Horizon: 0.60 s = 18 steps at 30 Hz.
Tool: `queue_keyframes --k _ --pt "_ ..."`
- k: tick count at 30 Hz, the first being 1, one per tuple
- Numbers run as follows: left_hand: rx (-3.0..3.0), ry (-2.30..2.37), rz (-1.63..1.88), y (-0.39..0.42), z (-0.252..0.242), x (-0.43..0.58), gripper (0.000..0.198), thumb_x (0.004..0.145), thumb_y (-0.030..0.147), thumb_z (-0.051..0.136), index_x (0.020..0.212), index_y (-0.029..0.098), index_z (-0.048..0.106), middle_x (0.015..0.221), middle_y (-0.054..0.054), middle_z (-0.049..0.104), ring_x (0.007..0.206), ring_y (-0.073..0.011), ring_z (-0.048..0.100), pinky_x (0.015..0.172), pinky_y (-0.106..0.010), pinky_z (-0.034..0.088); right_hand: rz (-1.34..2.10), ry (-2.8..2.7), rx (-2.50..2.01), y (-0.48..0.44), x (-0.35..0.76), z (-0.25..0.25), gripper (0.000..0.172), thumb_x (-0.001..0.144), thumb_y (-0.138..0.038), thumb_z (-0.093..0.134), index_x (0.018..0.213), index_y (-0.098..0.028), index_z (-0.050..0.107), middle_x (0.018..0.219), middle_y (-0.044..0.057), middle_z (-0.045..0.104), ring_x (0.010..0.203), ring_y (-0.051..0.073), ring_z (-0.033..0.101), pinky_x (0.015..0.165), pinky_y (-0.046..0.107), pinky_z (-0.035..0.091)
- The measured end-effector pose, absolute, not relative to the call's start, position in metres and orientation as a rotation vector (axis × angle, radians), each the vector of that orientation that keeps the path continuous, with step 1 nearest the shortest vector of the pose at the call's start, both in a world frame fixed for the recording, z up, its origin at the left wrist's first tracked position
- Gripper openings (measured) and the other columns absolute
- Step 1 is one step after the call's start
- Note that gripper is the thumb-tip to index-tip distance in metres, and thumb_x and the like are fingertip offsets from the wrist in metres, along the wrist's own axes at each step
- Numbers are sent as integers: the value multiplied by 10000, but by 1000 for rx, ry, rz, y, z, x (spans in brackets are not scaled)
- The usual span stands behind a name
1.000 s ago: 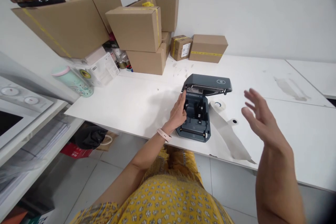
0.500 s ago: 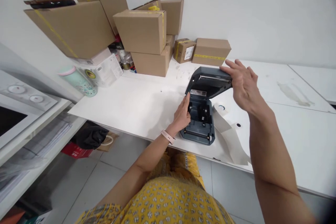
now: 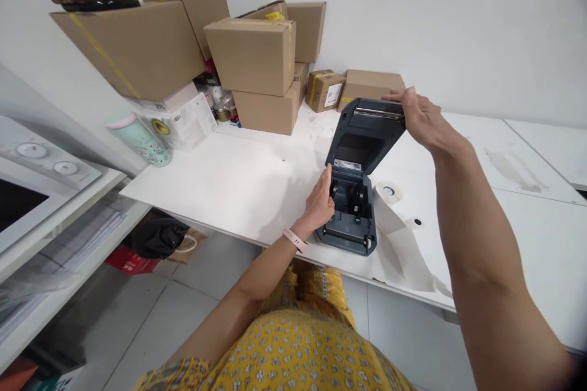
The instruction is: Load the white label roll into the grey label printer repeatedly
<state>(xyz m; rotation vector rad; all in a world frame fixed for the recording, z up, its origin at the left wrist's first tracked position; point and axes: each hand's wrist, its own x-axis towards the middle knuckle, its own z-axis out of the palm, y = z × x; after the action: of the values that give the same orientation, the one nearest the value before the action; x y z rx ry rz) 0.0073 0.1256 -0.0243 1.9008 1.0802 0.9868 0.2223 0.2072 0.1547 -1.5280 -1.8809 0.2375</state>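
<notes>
- Touching the left rim of a dark grey printer (image 3: 345, 244) with the left hand (image 3: 320, 200), straight fingers pointing toward the hinge and thumb apart from them; hard to tell whether clamped on the rim.
- Holding the raised lid (image 3: 373, 143) at its upper right corner with the right hand (image 3: 424, 119), fingers lying over the outer edge; grip partly hidden, so impossible to tell how firmly clamped.
- Wearing a pale pink band (image 3: 295, 240) on the left wrist.
- Sitting flat near the front edge of the white table (image 3: 220, 177), in the case of the printer; open, with lid tilted up and back.
- Visible inside: black round holders (image 3: 359, 193) in the cavity, a dark roller (image 3: 345, 237) along the near end, a white sticker (image 3: 347, 165) near the hinge.
- Just right of the printer: a white roll (image 3: 395, 194), a loose paper strip (image 3: 408, 253) reaching the table's front edge, a smaller roll with a black core (image 3: 417, 222).
- Behind, near the wall: a small labelled carton (image 3: 324, 90) beside a wider carton (image 3: 373, 81).
- Farther left: stacked cardboard boxes (image 3: 250, 60) and a mint tumbler (image 3: 142, 142), leaning.
- At far left: a white appliance (image 3: 46, 156) with two knobs.
</notes>
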Motion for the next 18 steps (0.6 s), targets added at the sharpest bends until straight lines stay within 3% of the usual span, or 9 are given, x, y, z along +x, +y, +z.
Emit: queue_keyframes --k 5,14,18 --pt "1875 1067 993 125 -22 7 916 846 64 423 1633 262 1 1730 -67 111 1595 -250 145 1293 -505 214 191 -1959 -1598 204 225 156 646 1091 -495 103 1395 -193 585 1567 109 486 1485 225 387 1240 490 153" --pt "1893 1106 949 125 -22 7 895 859 69 416 1634 245 4 1729 -81 104 1597 -242 134 1290 -489 222 174 -2082 -1642 203 227 163 615 1090 -487 85 1492 -224 468 1559 83 491 1481 221 361 1223 537 99" --pt "1891 1111 935 125 -21 7 897 866 79 414 1632 255 -18 1733 -67 86 1599 -239 121 1295 -486 204 287 -1981 -1449 193 250 149 617 1079 -505 65 1583 -236 299 1657 104 343 1518 201 325 1229 448 226"
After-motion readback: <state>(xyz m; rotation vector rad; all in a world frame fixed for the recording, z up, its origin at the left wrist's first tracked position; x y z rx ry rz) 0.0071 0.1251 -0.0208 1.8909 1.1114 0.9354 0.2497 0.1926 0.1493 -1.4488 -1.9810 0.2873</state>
